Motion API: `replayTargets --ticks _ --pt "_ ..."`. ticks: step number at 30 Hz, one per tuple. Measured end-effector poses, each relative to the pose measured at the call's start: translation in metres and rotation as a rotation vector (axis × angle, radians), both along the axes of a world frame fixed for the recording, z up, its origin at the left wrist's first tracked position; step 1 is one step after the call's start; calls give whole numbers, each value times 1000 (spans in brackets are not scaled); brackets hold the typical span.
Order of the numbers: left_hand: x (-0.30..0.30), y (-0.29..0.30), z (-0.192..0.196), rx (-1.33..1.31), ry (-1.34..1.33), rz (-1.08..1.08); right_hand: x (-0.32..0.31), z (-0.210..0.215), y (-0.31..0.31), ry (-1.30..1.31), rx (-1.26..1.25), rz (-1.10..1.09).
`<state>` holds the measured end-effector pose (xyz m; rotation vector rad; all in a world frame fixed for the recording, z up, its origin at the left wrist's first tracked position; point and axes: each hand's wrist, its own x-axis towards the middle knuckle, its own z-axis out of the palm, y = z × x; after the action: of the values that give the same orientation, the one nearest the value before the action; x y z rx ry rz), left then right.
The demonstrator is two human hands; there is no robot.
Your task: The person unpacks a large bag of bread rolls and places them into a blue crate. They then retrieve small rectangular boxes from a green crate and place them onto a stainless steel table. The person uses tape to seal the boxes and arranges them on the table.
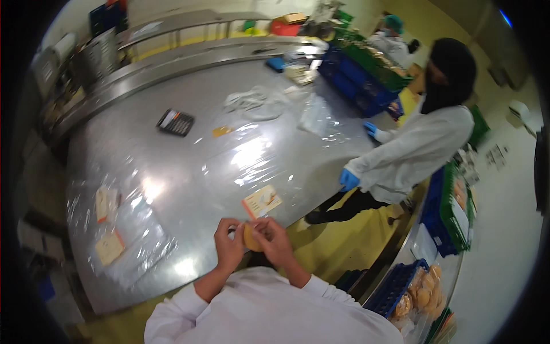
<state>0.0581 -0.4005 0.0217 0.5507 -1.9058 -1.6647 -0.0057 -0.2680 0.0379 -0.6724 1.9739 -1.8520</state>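
The fingers of the left hand (228,243) and right hand (275,241) are drawn in narrow around a small orange-tan piece (252,238), gripping it from both sides at the lower centre of the frame, over the near edge of the bench; its exact form is partly hidden by the fingers. Just beyond them, a cream card (262,201) with an orange edge lies on the metal bench (200,163). At the lower left of the frame, two more cards rest among clear plastic bags (140,243). A dark calculator (176,122) sits at the upper left of the bench, and a small amber piece (222,132) lies near the upper centre, below crumpled whitish plastic (255,104). At the right, a co-worker (415,146) in blue gloves stands beside the bench. Blue crates (356,83) stand at the upper right; at the lower right, a blue basket (394,291) adjoins bagged round tan items (424,289).
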Motion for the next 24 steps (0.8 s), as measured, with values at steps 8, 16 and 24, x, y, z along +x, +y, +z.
replayTargets --ticks 8,16,24 --pt "23 -18 3 46 25 79 7 -19 -22 98 224 41" --pt "62 -41 -30 25 -39 273 8 -42 -60 239 317 245" --pt "160 -90 -37 -34 -169 585 53 -51 -126 97 247 885"
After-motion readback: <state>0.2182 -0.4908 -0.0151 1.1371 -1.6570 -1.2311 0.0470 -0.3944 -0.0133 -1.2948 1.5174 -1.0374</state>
